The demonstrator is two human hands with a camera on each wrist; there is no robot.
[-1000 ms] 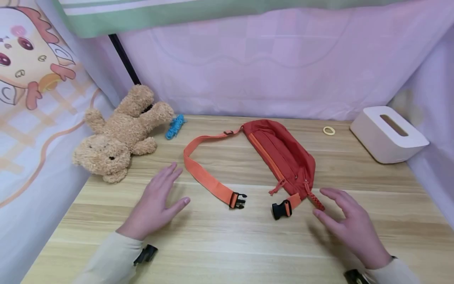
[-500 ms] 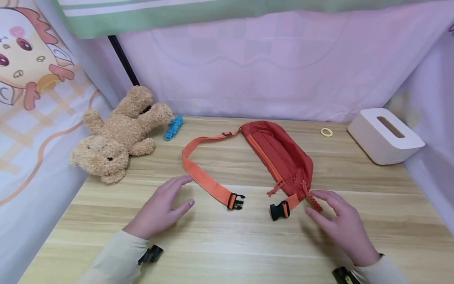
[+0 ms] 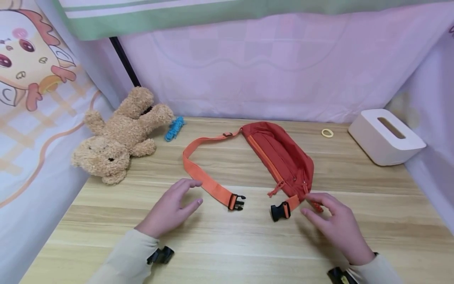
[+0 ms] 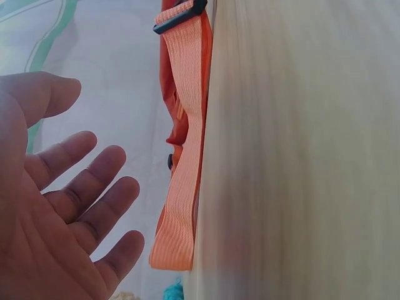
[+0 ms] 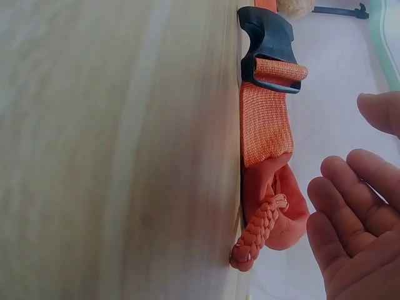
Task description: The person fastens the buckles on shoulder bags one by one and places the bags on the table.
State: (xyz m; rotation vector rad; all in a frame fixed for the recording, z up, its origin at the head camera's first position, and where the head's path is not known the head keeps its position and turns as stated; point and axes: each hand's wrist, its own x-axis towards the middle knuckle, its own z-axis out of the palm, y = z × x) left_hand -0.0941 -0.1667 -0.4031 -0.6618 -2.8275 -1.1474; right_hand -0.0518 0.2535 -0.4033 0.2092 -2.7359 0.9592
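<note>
A red waist bag [image 3: 280, 154] lies on the wooden table, its orange strap [image 3: 203, 175] looping out to the left. The strap ends in a black prong buckle half [image 3: 237, 202]; the matching socket half [image 3: 280, 212] sits on a short strap at the bag's near end, apart from it. My left hand [image 3: 172, 207] hovers by the strap with fingers loosely bent, holding nothing. At the bag's near end is my right hand [image 3: 333, 223], thumb and fingers spread apart. It partly covers the braided zipper pull [image 5: 259, 234] in the head view.
A teddy bear [image 3: 120, 134] lies at the back left, beside a bundle of blue cord [image 3: 174, 129]. Toward the back right are a pale yellow ring [image 3: 327, 133] and a white tissue box [image 3: 386, 138]. Fabric walls [image 3: 248, 79] enclose the table's back and sides.
Both hands have moved inward: the left one rightward to the strap, the right one leftward to the bag's near end. The bag and buckle halves stay where they lay.
</note>
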